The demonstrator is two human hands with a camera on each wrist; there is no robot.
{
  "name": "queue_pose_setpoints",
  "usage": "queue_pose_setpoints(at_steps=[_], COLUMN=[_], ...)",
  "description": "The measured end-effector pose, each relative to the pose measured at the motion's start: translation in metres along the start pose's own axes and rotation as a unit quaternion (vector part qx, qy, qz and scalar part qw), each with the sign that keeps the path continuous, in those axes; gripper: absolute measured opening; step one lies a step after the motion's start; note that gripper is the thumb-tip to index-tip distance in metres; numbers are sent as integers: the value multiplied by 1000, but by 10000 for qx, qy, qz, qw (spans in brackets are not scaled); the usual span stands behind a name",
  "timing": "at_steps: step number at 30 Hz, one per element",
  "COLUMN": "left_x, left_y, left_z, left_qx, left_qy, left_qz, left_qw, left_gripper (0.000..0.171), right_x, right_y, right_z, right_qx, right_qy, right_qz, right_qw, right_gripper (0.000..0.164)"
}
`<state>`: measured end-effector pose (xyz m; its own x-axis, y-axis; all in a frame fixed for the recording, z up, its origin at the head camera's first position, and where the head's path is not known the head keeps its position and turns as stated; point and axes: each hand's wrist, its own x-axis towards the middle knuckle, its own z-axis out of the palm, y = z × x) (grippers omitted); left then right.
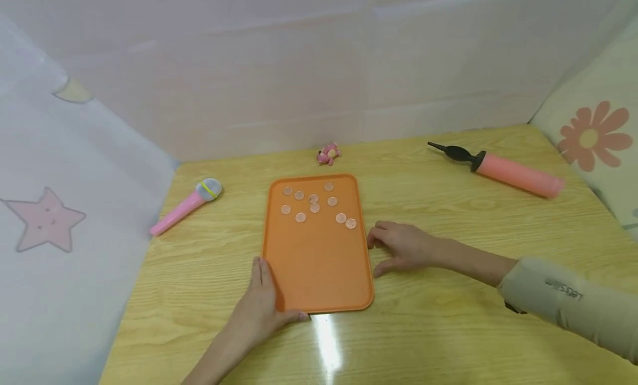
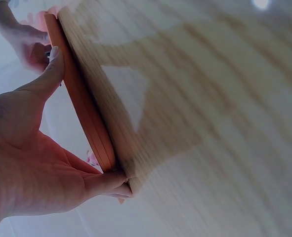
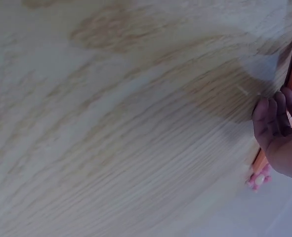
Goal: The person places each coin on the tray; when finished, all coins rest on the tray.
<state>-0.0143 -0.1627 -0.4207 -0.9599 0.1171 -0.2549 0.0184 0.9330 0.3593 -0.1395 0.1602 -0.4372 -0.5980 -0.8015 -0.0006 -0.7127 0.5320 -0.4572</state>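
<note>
An orange tray lies flat on the wooden table, with several copper-coloured coins spread over its far half. At the tray's near left corner, my left hand spans the two edges. Its thumb rests along the front edge and its straight fingers touch the left side; the left wrist view shows the thumb on the tray's rim. My right hand is beside the right edge, palm side toward the tray, with loosely bent fingers and nothing held. In the right wrist view its fingertips are right by the rim.
A pink toy microphone lies at the left of the table. Behind the tray sits a small pink animal figure. A pink and black balloon pump lies at the back right. Fabric-like walls enclose the back and sides.
</note>
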Motion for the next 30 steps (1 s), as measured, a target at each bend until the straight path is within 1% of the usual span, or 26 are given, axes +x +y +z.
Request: queue_pose_setpoints(at_steps=[5, 7, 10, 14, 17, 21, 26, 30], left_x=[1, 1, 2, 4, 5, 6, 5, 6], left_y=[0, 0, 0, 0, 0, 0, 0, 0], left_z=[4, 5, 5, 5, 5, 5, 5, 4], left_qx=[-106, -102, -73, -83, -99, -68, -34, 37], left_qy=[-70, -55, -24, -13, -7, 26, 47, 24], left_qz=[-49, -56, -62, -33, -8, 34, 52, 59], left_qw=[9999, 9999, 10000, 10000, 10000, 10000, 10000, 10000], left_gripper=[144, 143, 143, 143, 143, 142, 141, 141], right_x=[5, 7, 11, 16, 21, 26, 31, 36], right_y=[1, 3, 9, 17, 21, 24, 26, 29], right_z=[5, 5, 4, 1, -2, -6, -11, -18], right_qx=[114, 261, 523, 697, 819, 1012, 972, 779], right_qy=[181, 222, 261, 167, 51, -23, -147, -243], right_qz=[307, 395, 418, 313, 276, 469, 677, 694], right_qw=[9993, 9986, 9974, 9969, 9962, 9938, 9929, 9942], right_gripper=[52, 48, 42, 34, 25, 17, 22, 18])
